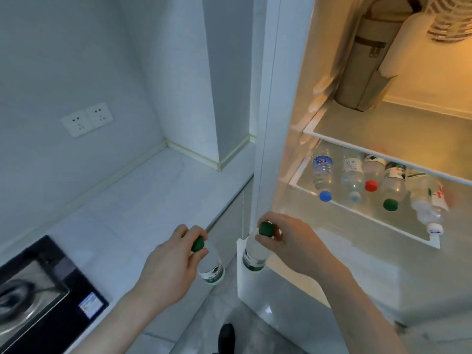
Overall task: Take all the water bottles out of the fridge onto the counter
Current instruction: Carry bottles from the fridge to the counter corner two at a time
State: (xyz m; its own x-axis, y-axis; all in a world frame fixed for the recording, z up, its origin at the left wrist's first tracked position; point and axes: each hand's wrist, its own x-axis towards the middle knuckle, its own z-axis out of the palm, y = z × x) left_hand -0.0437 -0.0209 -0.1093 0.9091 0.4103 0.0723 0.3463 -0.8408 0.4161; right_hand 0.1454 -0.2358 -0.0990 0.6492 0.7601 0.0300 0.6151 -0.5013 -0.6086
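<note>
The left hand (168, 261) pinches a green-capped bottle (212, 267) by its cap and neck, fingers curled round the top, so the body hangs below. The right hand (286, 241) grips a second green-capped bottle (255, 256) the same way, fingertips closed on the cap. Both bottles hang in the air just outside the fridge's (265, 123) front left edge, the left one nearer the counter (143, 200), which runs along the fridge's left side.

Held only by the cap, a bottle like this probably swings; if full it is likely moderately heavy for a pinch, and a chilled one may be damp and slick. The thin clear plastic will dent rather than break. A firmer hold would be round the labelled waist.

Inside the fridge, on the lower shelf (301, 183), five more bottles lie on their sides, caps toward the open front: a blue-capped bottle (323, 175) nearest the fridge's left wall, then a pale-capped bottle (353, 177), a red-capped bottle (371, 175), a third green-capped bottle (393, 187) and a white-capped bottle (426, 203) farthest right. Lying round, they may roll when a neighbour is lifted.
</note>
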